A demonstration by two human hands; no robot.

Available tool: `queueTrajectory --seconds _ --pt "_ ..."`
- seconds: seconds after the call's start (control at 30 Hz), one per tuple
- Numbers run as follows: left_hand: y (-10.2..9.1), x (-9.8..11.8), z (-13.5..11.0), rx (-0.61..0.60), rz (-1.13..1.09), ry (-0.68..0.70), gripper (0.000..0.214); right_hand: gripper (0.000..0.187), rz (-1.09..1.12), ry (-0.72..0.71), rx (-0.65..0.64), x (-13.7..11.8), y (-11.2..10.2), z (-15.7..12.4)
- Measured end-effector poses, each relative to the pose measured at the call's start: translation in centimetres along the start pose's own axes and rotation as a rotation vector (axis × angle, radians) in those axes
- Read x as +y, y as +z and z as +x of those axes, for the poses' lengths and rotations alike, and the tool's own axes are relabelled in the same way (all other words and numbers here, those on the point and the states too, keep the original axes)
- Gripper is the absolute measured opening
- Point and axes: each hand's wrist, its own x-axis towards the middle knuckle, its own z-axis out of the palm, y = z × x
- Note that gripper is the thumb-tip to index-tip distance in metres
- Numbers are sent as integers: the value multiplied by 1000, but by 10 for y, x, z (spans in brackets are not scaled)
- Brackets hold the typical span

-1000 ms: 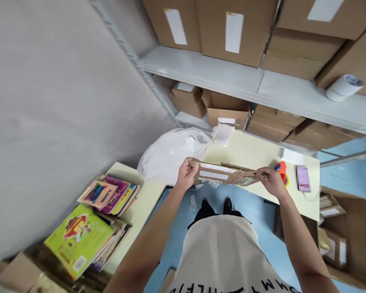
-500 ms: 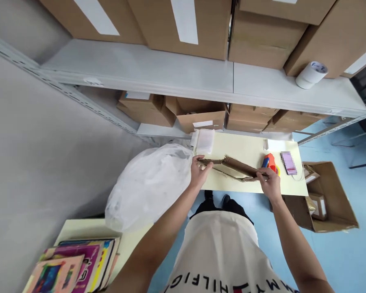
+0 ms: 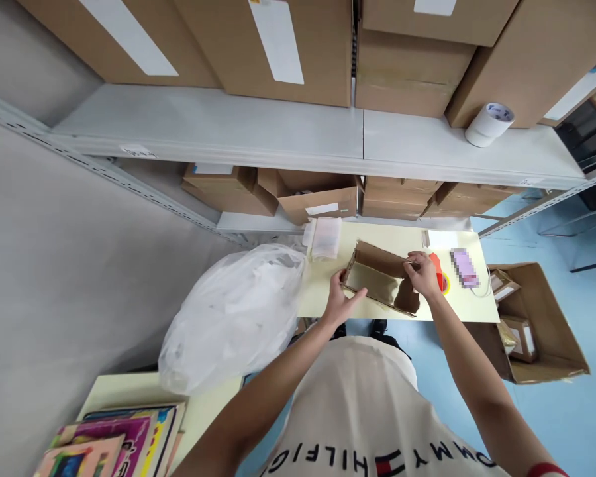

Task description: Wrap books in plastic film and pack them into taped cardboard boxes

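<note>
A brown cardboard box (image 3: 380, 286) stands opened into a rectangular shell on the pale yellow table (image 3: 377, 242). My left hand (image 3: 342, 301) grips its near left corner, thumb and fingers closed on the wall. On the far right edge of the box, the fingers of my right hand (image 3: 422, 273) pinch the wall. Just behind my right hand lies a red and orange tape dispenser (image 3: 440, 271), partly hidden.
A full white plastic bag (image 3: 233, 315) sits left of the table. Folded white bags (image 3: 325, 237), a paper slip (image 3: 442, 238) and a blurred pink item (image 3: 463, 267) lie on the table. Shelves with cartons and a tape roll (image 3: 487, 124) stand behind. An open carton (image 3: 536, 324) is on the floor at right; books (image 3: 109, 440) at lower left.
The flattened cardboard has been pushed open into a box shape on the table. My right hand moved left along its far edge; the view swung away from the books.
</note>
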Motion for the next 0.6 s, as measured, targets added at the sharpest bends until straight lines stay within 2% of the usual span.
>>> queueTrajectory --seconds 0.07,0.17,0.3,0.33,0.4,0.47,0.5,0.57,0.6 --pt "5 -1 -5 10 89 36 74 16 -7 -53 -65 3 3 12" --pt "2 2 -6 -38 233 139 77 17 -19 -107 -136 8 2 26" --pt "-11 8 -2 -115 433 271 60 20 -3 -176 -266 14 -3 36" --pt "-14 9 -1 -130 464 284 53 25 17 -187 -298 15 -5 36" --pt "-17 8 0 -148 505 294 44 51 93 -178 -331 21 -8 30" --pt "-18 6 0 -148 523 295 41 79 213 -111 -274 29 -13 19" --pt "-18 4 0 -145 527 295 41 85 273 -59 -215 35 -16 12" --pt "-18 2 -1 -139 524 300 41 85 360 39 -113 44 -22 -5" --pt "-19 1 -1 -139 522 305 41 81 375 60 -111 48 -25 -13"
